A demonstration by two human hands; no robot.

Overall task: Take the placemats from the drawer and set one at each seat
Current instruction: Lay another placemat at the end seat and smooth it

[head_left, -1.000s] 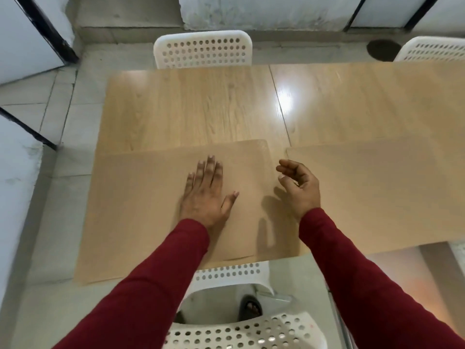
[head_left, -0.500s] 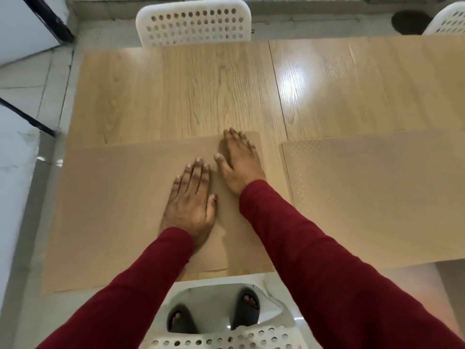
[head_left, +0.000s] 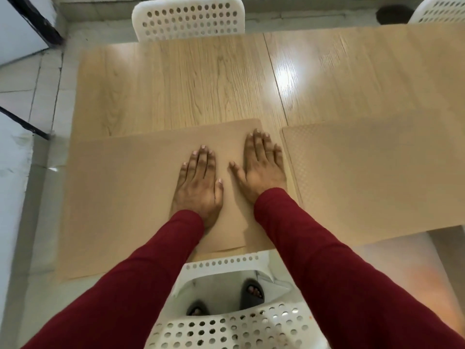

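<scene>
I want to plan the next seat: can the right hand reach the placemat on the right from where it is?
Probably yes. The right hand lies flat near the right edge of the near placemat, and the right placemat starts just beside it, with nothing between them.

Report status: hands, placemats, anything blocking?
Left hand and right hand flat, open, on near placemat. Second placemat laid beside it. Nothing blocking.

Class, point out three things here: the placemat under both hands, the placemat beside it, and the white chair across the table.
near placemat (head_left: 120, 187), head view: bare left half.
right placemat (head_left: 377, 180), head view: textured middle.
far chair (head_left: 188, 20), head view: perforated backrest.
</scene>
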